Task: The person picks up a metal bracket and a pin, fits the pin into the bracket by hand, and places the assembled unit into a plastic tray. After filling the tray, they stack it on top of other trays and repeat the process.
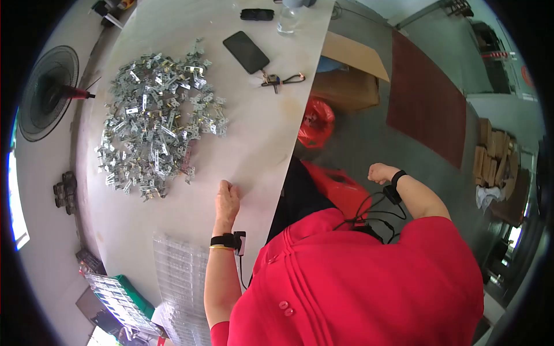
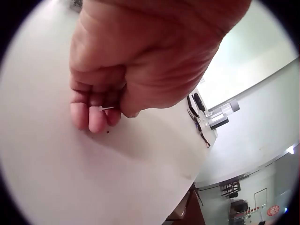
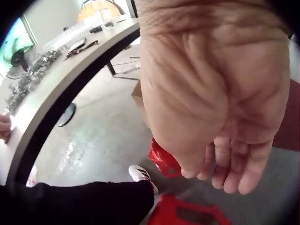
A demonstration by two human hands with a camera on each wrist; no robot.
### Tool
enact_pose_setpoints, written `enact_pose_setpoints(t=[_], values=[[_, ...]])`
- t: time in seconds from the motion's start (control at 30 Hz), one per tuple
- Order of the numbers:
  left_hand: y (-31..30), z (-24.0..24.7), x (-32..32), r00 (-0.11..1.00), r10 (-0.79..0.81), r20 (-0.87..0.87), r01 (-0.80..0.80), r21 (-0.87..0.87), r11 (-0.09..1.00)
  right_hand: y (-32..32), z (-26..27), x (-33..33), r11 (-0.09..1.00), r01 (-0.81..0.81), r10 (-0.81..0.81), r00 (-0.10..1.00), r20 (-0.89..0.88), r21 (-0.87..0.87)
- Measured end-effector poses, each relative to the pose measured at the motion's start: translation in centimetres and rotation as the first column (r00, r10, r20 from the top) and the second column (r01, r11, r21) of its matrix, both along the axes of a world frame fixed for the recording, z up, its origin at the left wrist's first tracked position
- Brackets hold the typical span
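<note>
My left hand rests on the pale table near the front edge, beside a wide pile of small metal parts. In the left wrist view the fingers of this hand are curled, and a small, thin whitish piece is pinched between thumb and fingers; what it is cannot be told. Off the table, above the floor, hangs my right hand. Its fingers are loosely bent in the right wrist view, where nothing shows in the hand.
Clear plastic trays lie on the table near my left forearm. A phone, a small tool with a cord and a clear container are farther along. Beside the table stand a cardboard box and red bags.
</note>
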State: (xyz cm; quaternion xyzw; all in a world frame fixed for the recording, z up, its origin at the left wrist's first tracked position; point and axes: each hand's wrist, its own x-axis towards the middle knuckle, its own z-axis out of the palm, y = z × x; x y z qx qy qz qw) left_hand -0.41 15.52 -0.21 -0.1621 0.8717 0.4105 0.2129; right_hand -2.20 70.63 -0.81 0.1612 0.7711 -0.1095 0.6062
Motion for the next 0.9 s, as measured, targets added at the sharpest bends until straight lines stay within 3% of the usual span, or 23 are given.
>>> enact_pose_setpoints(t=[0.1,0.17,0.23,0.3,0.33,0.4,0.47,0.5,0.57,0.6,0.63,0.67,0.7,0.77,0.83,0.9], values=[[-0.1,-0.3,-0.2,0.999,0.015,0.033,-0.016,0.032,0.999,-0.7,-0.5,3.1,0.999,-0.011,0.009,0.999,0.052,0.039],[-0.1,0.1,-0.5,0.998,0.004,0.058,-0.006,0.031,1.000,-1.7,-0.6,3.5,0.984,-0.178,0.178,0.983,0.045,-0.007],[-0.1,0.6,-0.2,0.996,0.002,0.093,-0.005,0.025,1.000,-1.2,-4.4,5.2,0.984,-0.155,0.158,0.987,0.022,-0.085],[-0.1,1.1,-0.6,0.996,-0.063,0.059,0.064,-0.012,0.998,-2.0,-7.9,4.6,0.945,-0.287,0.270,0.955,-0.122,-0.156],[-0.1,1.4,-0.6,0.997,-0.065,0.045,0.065,0.014,0.998,-2.2,-10.4,5.2,0.951,-0.270,0.232,0.946,-0.227,-0.153],[0.4,2.8,-1.2,0.998,-0.029,0.064,0.025,0.057,0.998,-3.9,-13.2,2.3,0.950,-0.272,0.291,0.950,0.118,-0.153],[0.6,3.2,-1.4,0.996,-0.004,0.092,-0.002,0.064,0.998,-3.8,-20.0,3.2,0.850,-0.461,0.501,0.857,0.119,-0.254],[0.9,3.7,-1.7,0.991,0.027,0.132,-0.035,0.060,0.998,-3.1,-22.9,4.0,0.845,-0.466,0.510,0.850,0.129,-0.263],[1.3,4.3,-2.0,0.986,0.053,0.161,-0.063,0.060,0.996,-1.3,-28.0,6.1,0.772,-0.522,0.534,0.842,-0.077,-0.363],[1.4,4.4,-2.2,0.978,0.051,0.202,-0.060,0.038,0.997,3.6,-32.4,9.6,0.769,-0.523,0.536,0.841,-0.077,-0.367],[1.4,4.6,-2.5,0.968,0.047,0.246,-0.054,0.018,0.998,6.6,-37.3,12.0,0.556,-0.749,0.670,0.660,-0.339,-0.360],[1.5,4.7,-2.7,0.967,0.057,0.250,-0.062,0.011,0.998,4.0,-42.9,14.1,0.300,-0.914,0.709,0.405,-0.578,-0.272],[1.5,4.9,-2.9,0.960,0.068,0.273,-0.076,0.018,0.997,3.7,-42.9,13.2,0.288,-0.916,0.707,0.400,-0.583,-0.278],[1.6,5.2,-3.2,0.947,0.070,0.314,-0.081,0.022,0.996,2.4,-39.1,11.9,0.785,-0.506,0.416,0.858,-0.300,-0.358],[1.7,5.2,-3.3,0.930,0.079,0.358,-0.082,-0.006,0.997,-0.2,-35.4,7.9,0.761,-0.545,0.454,0.835,-0.312,-0.352],[1.6,5.5,-3.2,0.914,0.061,0.402,-0.066,-0.001,0.998,-2.8,-34.5,8.1,0.739,-0.572,0.488,0.819,-0.303,-0.356]])
